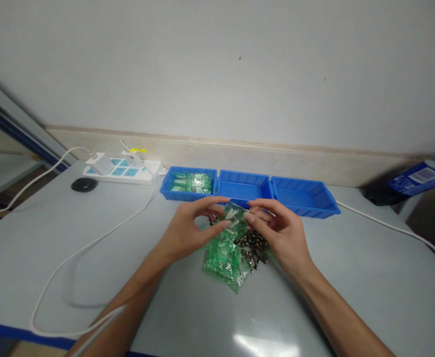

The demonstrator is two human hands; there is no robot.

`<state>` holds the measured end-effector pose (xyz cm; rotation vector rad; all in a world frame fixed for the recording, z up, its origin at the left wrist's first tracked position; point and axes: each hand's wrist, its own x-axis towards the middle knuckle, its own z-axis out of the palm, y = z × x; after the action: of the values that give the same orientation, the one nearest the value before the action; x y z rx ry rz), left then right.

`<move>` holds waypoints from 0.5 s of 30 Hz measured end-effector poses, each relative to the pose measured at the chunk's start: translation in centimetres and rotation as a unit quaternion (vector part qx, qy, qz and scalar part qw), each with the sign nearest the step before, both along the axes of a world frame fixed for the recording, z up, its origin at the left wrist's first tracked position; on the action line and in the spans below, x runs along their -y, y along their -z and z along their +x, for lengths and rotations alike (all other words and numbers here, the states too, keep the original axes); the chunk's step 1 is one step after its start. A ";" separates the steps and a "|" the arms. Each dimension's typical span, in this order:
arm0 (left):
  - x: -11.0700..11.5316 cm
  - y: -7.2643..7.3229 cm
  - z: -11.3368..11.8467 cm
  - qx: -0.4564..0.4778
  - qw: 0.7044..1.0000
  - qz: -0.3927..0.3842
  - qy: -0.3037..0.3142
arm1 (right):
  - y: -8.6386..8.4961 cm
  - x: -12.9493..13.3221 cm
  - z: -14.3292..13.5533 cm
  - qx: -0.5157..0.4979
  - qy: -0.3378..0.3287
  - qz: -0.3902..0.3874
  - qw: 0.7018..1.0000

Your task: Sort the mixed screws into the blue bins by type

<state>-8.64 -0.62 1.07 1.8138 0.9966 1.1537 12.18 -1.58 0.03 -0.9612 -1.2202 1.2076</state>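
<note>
1. Small clear bag (236, 214): btwn the two hands, approx. centre, raised in front of the person; slim white pcs visible in it. Its lower end blends w/ the green packets behind/below, so long axis can't be told for sure; the white pcs slant up to the right.
2. R hand (282, 229): thumb & index pinch the bag's right edge, other fingers curled.
3. L hand (190, 228): thumb tip at the bag's left side, index arched apart near its top; can't tell if it grips firmly. Neither hand is clearly nearer; bag lies R of the left, L of the right.
4. Green packets (223, 263): heaped on the bench (188, 307), just below the bag, nearer the person.
5. Dark metal parts (256, 244): loose pile beside the packets, on the R-hand side, close under that thumb.
6. Beyond the hands, three blue bins in a row: left bin (162, 189) w/ more packets, middle bin (244, 173), right bin (306, 212).
7. Far left: power strip (148, 173), black mouse (84, 185) just beside it.
</note>
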 end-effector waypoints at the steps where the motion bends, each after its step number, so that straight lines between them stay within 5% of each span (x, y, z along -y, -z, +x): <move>1: 0.1 0.0 0.2 0.029 0.999 -0.032 0.020 | -0.1 -0.1 0.2 -0.020 0.002 -0.001 1.000; 7: 0.2 0.1 0.8 0.084 0.990 -0.101 0.056 | -0.1 -0.2 0.8 -0.048 -0.002 -0.013 0.999; 11: -0.8 -0.1 0.0 0.004 0.991 0.111 -0.081 | -0.5 -0.2 0.9 -0.021 0.036 0.010 0.999; 15: -2.7 -0.3 -2.1 -0.119 0.903 0.329 -0.249 | -0.9 -0.5 1.6 0.015 0.074 0.038 0.996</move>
<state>-10.71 2.11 1.39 2.3426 1.3801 1.7708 13.79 -1.08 0.95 -0.9972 -1.1882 1.0272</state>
